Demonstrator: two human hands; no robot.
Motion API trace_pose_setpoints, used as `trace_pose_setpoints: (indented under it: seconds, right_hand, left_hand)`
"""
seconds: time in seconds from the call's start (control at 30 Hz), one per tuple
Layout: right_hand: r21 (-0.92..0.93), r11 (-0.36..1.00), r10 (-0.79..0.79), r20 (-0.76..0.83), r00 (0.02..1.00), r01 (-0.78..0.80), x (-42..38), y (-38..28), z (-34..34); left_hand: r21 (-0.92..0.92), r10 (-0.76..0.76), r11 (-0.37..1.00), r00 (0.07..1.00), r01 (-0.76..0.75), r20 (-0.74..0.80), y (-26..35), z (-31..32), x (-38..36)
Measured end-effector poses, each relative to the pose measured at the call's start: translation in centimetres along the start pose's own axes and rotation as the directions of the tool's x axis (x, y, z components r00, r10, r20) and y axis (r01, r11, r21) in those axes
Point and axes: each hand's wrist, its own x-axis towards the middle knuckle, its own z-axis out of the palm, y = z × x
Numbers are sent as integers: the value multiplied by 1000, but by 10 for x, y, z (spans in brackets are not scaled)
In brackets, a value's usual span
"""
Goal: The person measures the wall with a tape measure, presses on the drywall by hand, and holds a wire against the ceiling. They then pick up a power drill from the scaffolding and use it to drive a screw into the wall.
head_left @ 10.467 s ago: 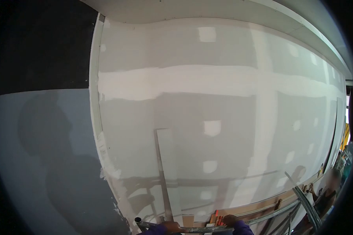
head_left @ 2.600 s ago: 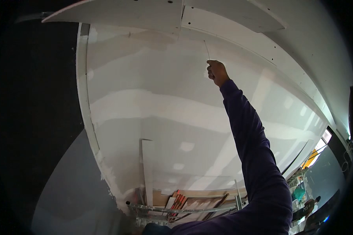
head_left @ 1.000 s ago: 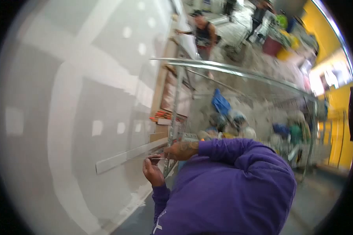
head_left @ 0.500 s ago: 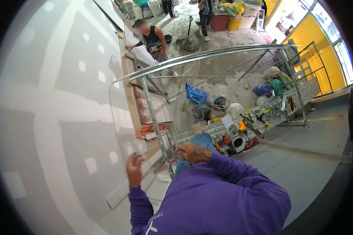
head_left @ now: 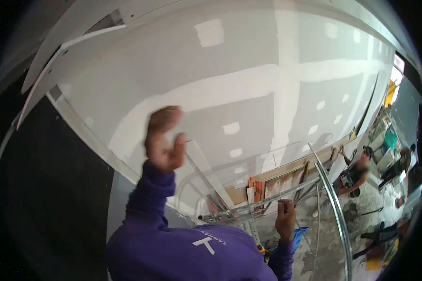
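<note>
My left hand [head_left: 163, 143] is raised in front of the grey plasterboard wall [head_left: 211, 112] with its white filler bands. Its fingers are curved with the thumb apart, smeared a little by motion, and nothing shows in it. Lower down and to the right, my right hand [head_left: 286, 221] has its fingers closed together beside the metal scaffold rail [head_left: 262, 202]. What those fingers hold, if anything, I cannot make out. Both arms are in purple sleeves.
Long metal profiles [head_left: 334, 201] cross the scaffold on the right. A pale strip of board [head_left: 206, 171] leans against the wall, near orange-marked pieces [head_left: 256, 189]. Below, a co-worker [head_left: 354, 175] stands at the wall. A blue bag [head_left: 301, 234] lies on the floor.
My view has swung left and up from the floor and tool-covered platform to the wall. My left hand has risen, fingers curved; my right hand stays closed, now upright by the rail.
</note>
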Motion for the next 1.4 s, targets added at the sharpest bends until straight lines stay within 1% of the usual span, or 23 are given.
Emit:
trace_pose_setpoints:
  seconds: [0.07, 0.17, 0.27, 0.37, 0.43, 0.57, 0.63, 0.7, 0.77, 0.8, 0.83, 0.9, 0.93, 0.97, 1.0, 1.03, 1.07, 1.1, 1.13, 1.17, 1.2, 1.27, 1.4]
  right_hand:
    - [-57, 992, -113, -9, 994, 113, -6, 7, -3]
    - [89, 993, -84, 103, 991, 75, 2, 2, 1]
    - [-36, 967, -242, 176, 954, 252, 32, -23, -12]
    - [-32, 857, -505, 141, 852, 514, 82, -74, -27]
    - [-143, 867, -448, 193, 873, 477, 107, -139, -47]
    - [-138, 577, -751, 298, 589, 805, 139, -233, -41]
    - [-168, 522, -681, 508, 527, 836, 146, -267, -21]
    - [-164, 286, -691, 647, 322, 944, 160, -288, 13]
    - [-214, 158, -614, 743, 265, 964, 169, -315, 49]
    - [-154, -8, -677, 728, 108, 988, 179, -319, 70]
    - [-211, -5, -525, 833, 177, 978, 168, -350, 77]
    - [-122, -88, -523, 850, 58, 989, 170, -384, 95]
    - [-152, -103, -462, 883, 88, 983, 170, -408, 104]
    - [-136, -14, -545, 832, 106, 991, 186, -422, 124]
    - [-76, -101, -797, 603, -35, 992, 200, -426, 133]
    - [-49, 154, -822, 548, 155, 987, 195, -436, 125]
    - [-82, 198, -849, 483, 212, 977, 197, -437, 135]
    - [-148, 135, -829, 524, 193, 980, 200, -437, 139]
    - [-189, 49, -799, 582, 152, 981, 201, -441, 146]
    - [-134, 53, -806, 579, 122, 990, 208, -448, 157]
    - [-77, 57, -813, 576, 91, 995, 211, -454, 165]
    - [-169, 302, -736, 585, 342, 938, 186, -453, 123]
    - [-231, 123, -778, 581, 238, 965, 184, -455, 143]
  left_hand:
    - [223, 132, 965, 991, -136, 31, 22, -42, 26]
    - [605, 326, 697, 922, -385, 211, 38, -101, 65]
    - [758, 398, 547, 907, -356, 140, 54, -138, 104]
    - [856, 284, 438, 946, -274, 158, 65, -174, 150]
    - [847, 190, 459, 961, -267, 199, 62, -196, 172]
    - [799, -301, 599, 908, -59, 293, 63, -226, 202]
    - [817, -478, 576, 821, 24, 313, 62, -233, 211]
    - [856, -453, 513, 824, -72, 341, 56, -241, 217]
    - [877, -478, 471, 810, -91, 341, 50, -243, 219]
    - [886, -508, 459, 797, -72, 328, 51, -243, 221]
    - [894, -536, 444, 783, -56, 316, 52, -246, 223]
    - [944, -571, 323, 781, -71, 254, 38, -264, 224]
    - [919, -543, 374, 773, -127, 329, 21, -293, 223]
    - [876, -501, 446, 759, -184, 415, 5, -304, 223]
    - [841, -460, 484, 748, -240, 478, 23, -271, 232]
    - [795, -406, 528, 733, -300, 546, 49, -239, 239]
    - [854, -455, 489, 784, -176, 422, 56, -226, 235]
    - [888, -540, 437, 749, -140, 384, 46, -248, 237]
    - [861, -400, 434, 799, -267, 449, 32, -257, 232]
    - [861, -279, 241, 818, -448, 503, 33, -255, 228]
    - [872, -330, 290, 814, -394, 477, 37, -246, 229]
    - [871, -371, 337, 800, -358, 472, 46, -226, 235]
    - [862, -359, 383, 807, -332, 470, 54, -220, 230]
